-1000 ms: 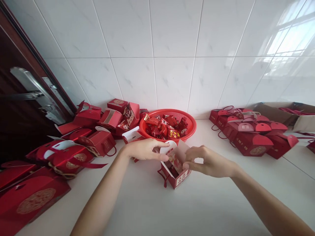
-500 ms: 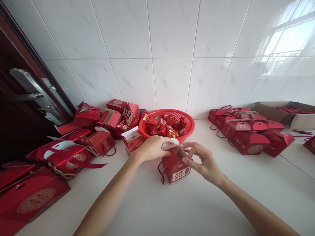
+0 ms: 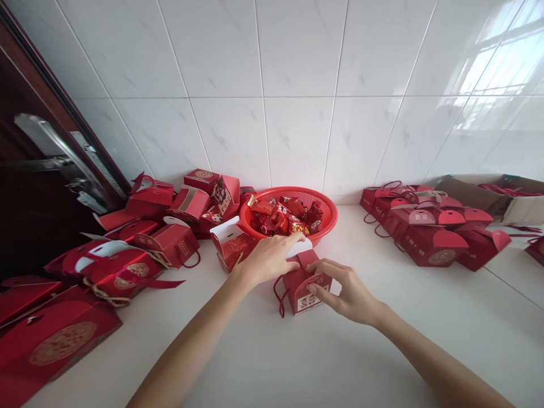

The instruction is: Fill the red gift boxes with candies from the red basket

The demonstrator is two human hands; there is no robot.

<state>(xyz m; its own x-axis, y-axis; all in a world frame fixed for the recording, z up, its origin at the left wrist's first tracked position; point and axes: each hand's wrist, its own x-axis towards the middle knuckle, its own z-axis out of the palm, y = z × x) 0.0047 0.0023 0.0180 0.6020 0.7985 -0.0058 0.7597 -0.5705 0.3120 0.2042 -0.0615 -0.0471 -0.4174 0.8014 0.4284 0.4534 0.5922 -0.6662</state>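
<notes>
A small red gift box (image 3: 296, 283) with a dark red cord handle hanging at its left side stands on the white surface in the middle. At its back left, my left hand (image 3: 272, 258) grips the raised flap, whose white inner side shows. My right hand (image 3: 343, 286) pinches the front flap from the right, thumb in front and fingers over the top. Just behind the box is a red basket (image 3: 331, 218) of wrapped candies (image 3: 283, 217). Left of my left hand stands an open red box (image 3: 233, 243).
Many red boxes (image 3: 168, 243) are heaped on the left beside a dark door (image 3: 25, 209). More closed red boxes (image 3: 433, 245) stand at the right, near a cardboard box (image 3: 522, 209). A tiled wall (image 3: 297, 136) rises behind the basket.
My right hand has moved slightly left and taken hold of the front flap, which now leans inward over the box. My left hand stays at the back flap.
</notes>
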